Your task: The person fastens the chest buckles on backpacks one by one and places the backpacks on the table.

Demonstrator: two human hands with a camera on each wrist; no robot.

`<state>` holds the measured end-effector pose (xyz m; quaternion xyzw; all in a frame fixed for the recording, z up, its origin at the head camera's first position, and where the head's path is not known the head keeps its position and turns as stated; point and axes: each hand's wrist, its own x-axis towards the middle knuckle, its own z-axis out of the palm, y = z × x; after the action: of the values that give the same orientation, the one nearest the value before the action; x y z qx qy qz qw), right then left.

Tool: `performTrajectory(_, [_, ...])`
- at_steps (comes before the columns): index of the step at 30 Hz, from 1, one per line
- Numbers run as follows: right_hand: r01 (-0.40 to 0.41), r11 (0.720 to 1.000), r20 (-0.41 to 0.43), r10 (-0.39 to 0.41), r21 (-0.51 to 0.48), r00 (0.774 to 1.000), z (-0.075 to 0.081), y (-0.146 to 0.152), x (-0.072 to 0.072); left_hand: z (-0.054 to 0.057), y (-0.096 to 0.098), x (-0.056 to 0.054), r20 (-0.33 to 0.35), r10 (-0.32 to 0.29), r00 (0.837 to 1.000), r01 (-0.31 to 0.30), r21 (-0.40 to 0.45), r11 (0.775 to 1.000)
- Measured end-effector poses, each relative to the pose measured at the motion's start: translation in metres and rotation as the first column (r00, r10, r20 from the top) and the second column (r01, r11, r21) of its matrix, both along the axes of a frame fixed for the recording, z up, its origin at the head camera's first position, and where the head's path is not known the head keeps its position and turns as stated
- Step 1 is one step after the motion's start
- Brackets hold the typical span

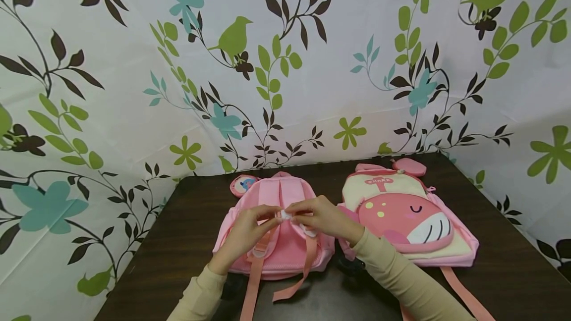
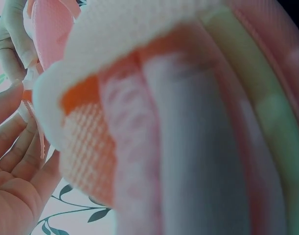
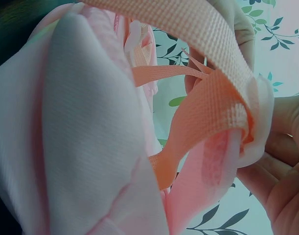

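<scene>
A pink backpack (image 1: 290, 256) lies on the table with its shoulder straps facing up. Between those straps, both hands meet at a small white buckle (image 1: 285, 215), which shows in the left wrist view between the fingertips. My left hand (image 1: 250, 229) pinches the buckle's left side with thumb and fingers. From the right, my right hand (image 1: 322, 214) pinches its other side. Orange webbing (image 3: 203, 112) loops through a white plastic slider (image 3: 264, 122) near the right hand in the right wrist view. Loose orange strap ends (image 1: 308, 266) hang toward the table's front.
To the right lies a second backpack (image 1: 363, 187) with a whale-shaped front pocket (image 1: 392, 217), its strap (image 1: 464, 291) trailing forward. A round charm (image 1: 243, 185) sits by the first bag's top. Dark wooden table (image 1: 178, 241); patterned cloth (image 1: 312, 88) behind.
</scene>
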<state>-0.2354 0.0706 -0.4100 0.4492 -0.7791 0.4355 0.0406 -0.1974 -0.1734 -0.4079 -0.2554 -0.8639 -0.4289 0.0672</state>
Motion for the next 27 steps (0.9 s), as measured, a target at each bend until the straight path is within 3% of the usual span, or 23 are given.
performTrajectory(14, [-0.014,1.000,-0.026,0.014,-0.019,1.000,0.0010,-0.0003,0.0014,0.0027,-0.0005,0.0020,-0.006,0.014,1.000,-0.014,-0.022,1.000])
performTrajectory(27, [-0.004,1.000,-0.016,0.004,0.006,1.000,-0.0012,0.0021,0.0021,-0.0015,-0.0009,0.0014,-0.021,0.004,1.000,-0.006,-0.061,0.998])
